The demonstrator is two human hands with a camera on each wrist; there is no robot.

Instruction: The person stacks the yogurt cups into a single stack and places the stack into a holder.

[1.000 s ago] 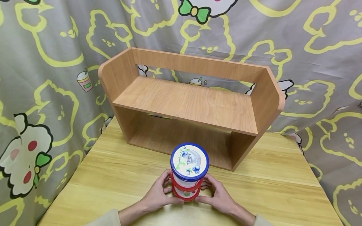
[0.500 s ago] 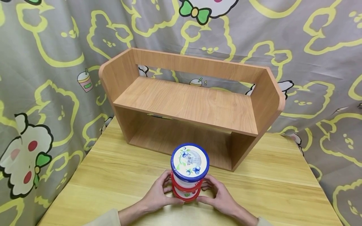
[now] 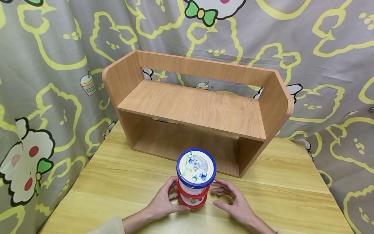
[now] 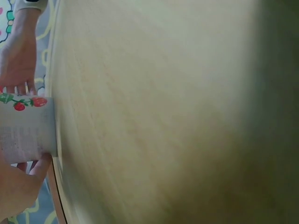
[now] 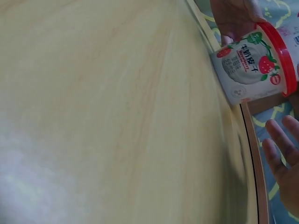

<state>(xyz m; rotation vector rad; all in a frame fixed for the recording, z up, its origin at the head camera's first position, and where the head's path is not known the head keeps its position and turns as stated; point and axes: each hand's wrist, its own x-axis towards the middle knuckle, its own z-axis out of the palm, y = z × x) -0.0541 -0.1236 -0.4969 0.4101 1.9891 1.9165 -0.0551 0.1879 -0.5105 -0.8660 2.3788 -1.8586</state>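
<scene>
A stack of lidded tubs (image 3: 193, 195) was seen upright on the table (image 3: 117, 182), just in front of a wooden shelf unit (image 3: 193, 100). The stack was topped by a blue lid (image 3: 196, 168) printed with blueberries; two red rims were made out beneath it, though the exact number of tubs could not be told from above. In the right wrist view, a red-lidded tub (image 5: 252, 65) with a strawberry label was shown at the foot of the stack.

The low part of the stack was gripped by the left hand (image 3: 163, 201): the thumb was laid along the near side and the fingers were bent round the flank. The right hand (image 3: 235, 201) was held open beside the stack, with the fingers loosely curved and nothing held. A gap was visible between its thumb and the tubs; whether the stack was brushed by the forefinger's tip could not be settled.

The step in hand was judged to be the steadying of the built stack, with the support borne by one side only. For the next move, the left fingers would need to be loosened evenly and drawn straight outward, so that the blue-topped tub was not tipped. If the stack were to be shifted instead, a low grip from both sides would be called for.
</scene>
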